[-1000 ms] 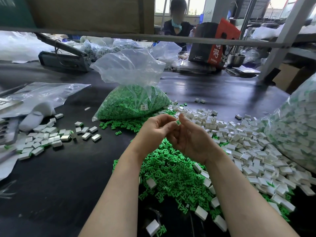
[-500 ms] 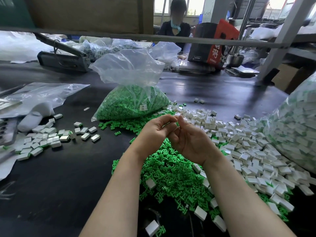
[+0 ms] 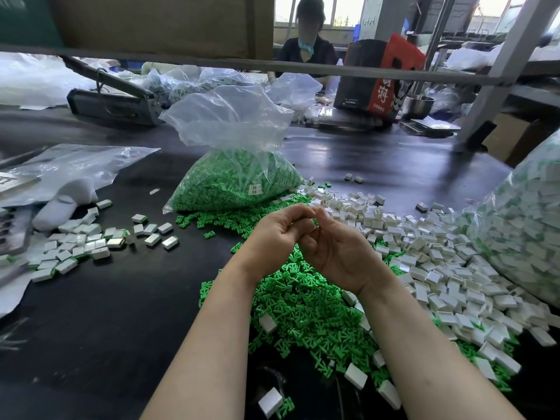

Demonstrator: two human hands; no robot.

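Very little has shifted over the last second. Your left hand (image 3: 278, 234) and right hand (image 3: 336, 253) still meet fingertip to fingertip above the counter (image 3: 121, 313), and only the left fingers have curled a touch tighter. Both hands are closed to a pinch on a small piece. Your fingers hide nearly all of it, so I cannot tell whether it is a clip, a cap or the two together.

That reads as a press-fit still under way rather than finished, since nothing has been set down.

- The loose green clips (image 3: 303, 301) lie at 6 o'clock, directly beneath your wrists.
- The white caps (image 3: 439, 253) spread out at 3 o'clock.
- The assembled pieces (image 3: 75, 247) sit well apart at 9 o'clock, and that group looks unchanged.
- The bag of green clips (image 3: 236, 183) stands at 12 o'clock.
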